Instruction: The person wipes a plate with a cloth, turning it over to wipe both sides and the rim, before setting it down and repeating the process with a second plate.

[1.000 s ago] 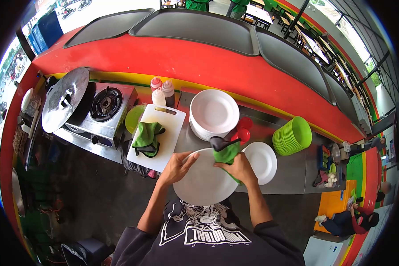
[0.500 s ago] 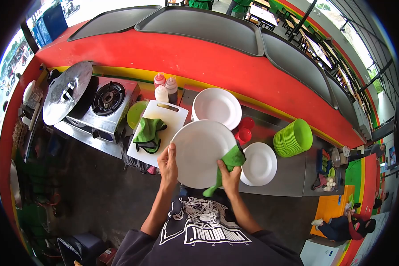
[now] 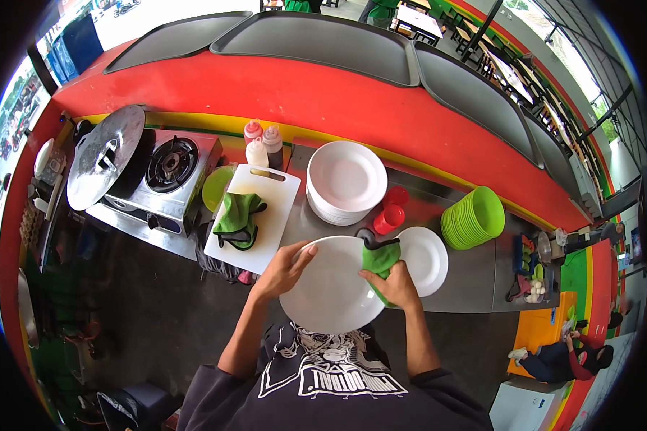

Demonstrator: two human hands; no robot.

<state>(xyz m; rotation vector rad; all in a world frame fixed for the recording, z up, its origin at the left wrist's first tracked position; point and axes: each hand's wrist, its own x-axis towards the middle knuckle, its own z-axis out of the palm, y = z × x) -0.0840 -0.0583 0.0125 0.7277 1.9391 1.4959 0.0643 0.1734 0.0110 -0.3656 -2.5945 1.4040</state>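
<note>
My left hand (image 3: 286, 267) grips the left rim of a white plate (image 3: 331, 287), held roughly flat in front of my chest. Against the plate's right side my right hand (image 3: 395, 284) presses a green cloth (image 3: 379, 257). Just beyond the plate a stack of white plates (image 3: 346, 179) stands on the steel counter (image 3: 474, 276). To the right of the held plate lies a single white plate (image 3: 425, 258).
A white cutting board (image 3: 266, 208) with another green cloth (image 3: 237, 215) lies left. Further left stand a gas stove (image 3: 169, 169) and a metal lid (image 3: 104, 154). Squeeze bottles (image 3: 262, 144), red cups (image 3: 389, 215) and stacked green bowls (image 3: 474, 219) line the counter. A person sits far right.
The plate has dropped from a tilted, raised position to lie flatter and lower. My right hand with the cloth moved from the plate's lower edge to its upper right face.
</note>
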